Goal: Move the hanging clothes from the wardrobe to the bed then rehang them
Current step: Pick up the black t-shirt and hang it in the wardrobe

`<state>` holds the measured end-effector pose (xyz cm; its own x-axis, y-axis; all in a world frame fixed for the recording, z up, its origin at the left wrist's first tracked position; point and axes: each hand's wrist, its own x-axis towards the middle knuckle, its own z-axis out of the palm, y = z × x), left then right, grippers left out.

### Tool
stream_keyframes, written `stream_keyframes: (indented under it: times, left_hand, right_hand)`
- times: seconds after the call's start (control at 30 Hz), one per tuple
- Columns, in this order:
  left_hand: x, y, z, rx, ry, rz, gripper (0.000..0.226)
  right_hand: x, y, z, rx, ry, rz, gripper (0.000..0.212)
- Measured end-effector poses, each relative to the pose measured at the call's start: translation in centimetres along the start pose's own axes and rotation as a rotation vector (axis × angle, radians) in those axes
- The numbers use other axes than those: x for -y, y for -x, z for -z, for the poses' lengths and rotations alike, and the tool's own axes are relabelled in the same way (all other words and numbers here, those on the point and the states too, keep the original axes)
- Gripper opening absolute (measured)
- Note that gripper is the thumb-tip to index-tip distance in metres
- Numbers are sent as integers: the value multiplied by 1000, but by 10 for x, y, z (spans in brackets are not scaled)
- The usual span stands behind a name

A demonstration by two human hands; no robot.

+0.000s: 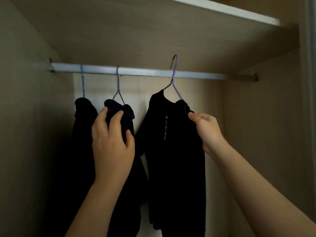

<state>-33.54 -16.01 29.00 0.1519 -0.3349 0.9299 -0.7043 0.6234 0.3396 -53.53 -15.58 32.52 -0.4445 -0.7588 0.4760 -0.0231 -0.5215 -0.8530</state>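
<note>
Three dark garments are at the silver wardrobe rail (147, 72). The left garment (83, 127) hangs on a blue hanger (82, 82). My left hand (112, 141) grips the shoulder of the middle garment (126, 168), whose purple hanger (118, 82) is hooked on the rail. My right hand (205, 127) pinches the right shoulder of the black top with white lettering (171, 151). Its purple hanger (174, 74) is raised, with the hook standing above the rail.
The wardrobe's left wall (25, 117) and right wall (265, 125) close in the space. A white-edged shelf (230, 11) runs overhead. The rail to the right of the lifted hanger is bare.
</note>
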Motion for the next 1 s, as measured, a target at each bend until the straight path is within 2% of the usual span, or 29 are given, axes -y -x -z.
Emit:
stream_keyframes:
  times: [0.1,0.23,0.37,0.57,0.7,0.8,0.87,0.93,1.0]
  left_hand:
    - [5,-2,2,-7,53,67,45]
    - [13,-2,1,42,76,25,45]
    - [17,3,1,64,49,-17,48]
    - [20,13,-2,106,74,-55,57]
    - [21,20,-9,132,118,-59,62]
    - [25,37,-12,140,184,-43,64]
    - [29,80,-23,269,240,33,63]
    - [28,90,-21,224,253,0,63]
    - [22,115,-29,338,335,19,64]
  right_hand:
    - [3,-18,-20,25,33,20,29]
    - [5,-34,-44,56,39,33,5]
    - [3,-52,-50,70,126,42,15]
    - [-20,-62,-52,94,163,-28,7]
    - [-26,-59,-47,65,158,20,12]
    - [-33,-41,-34,22,285,103,16]
    - [-67,1,-8,-60,497,95,10]
    - [-74,19,7,0,558,161,6]
    - [-90,48,35,-64,721,100,10]
